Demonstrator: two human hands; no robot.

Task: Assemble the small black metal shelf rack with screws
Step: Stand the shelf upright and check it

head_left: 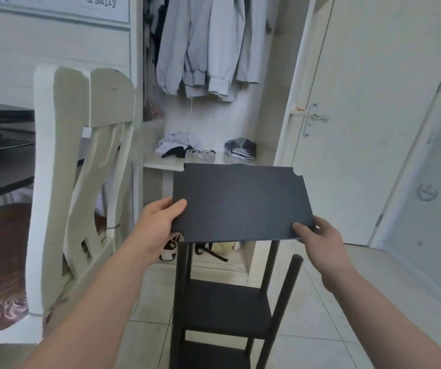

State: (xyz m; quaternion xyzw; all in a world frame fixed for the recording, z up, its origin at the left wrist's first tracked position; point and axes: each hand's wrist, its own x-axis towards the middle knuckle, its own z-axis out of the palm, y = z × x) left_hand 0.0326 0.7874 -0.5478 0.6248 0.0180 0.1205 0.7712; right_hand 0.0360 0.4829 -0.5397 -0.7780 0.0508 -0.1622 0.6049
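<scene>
The panel is a flat, matte black rectangle with a small scooped notch at each visible corner. It is held about level in the air, with the left hand gripping its left edge, thumb on top, and the right hand pinching its near right corner. The rack stands upright beneath it (whether they touch cannot be told), with four round black posts carrying two black shelves lower down, and the near right post's top stands bare just below the panel's near edge.
</scene>
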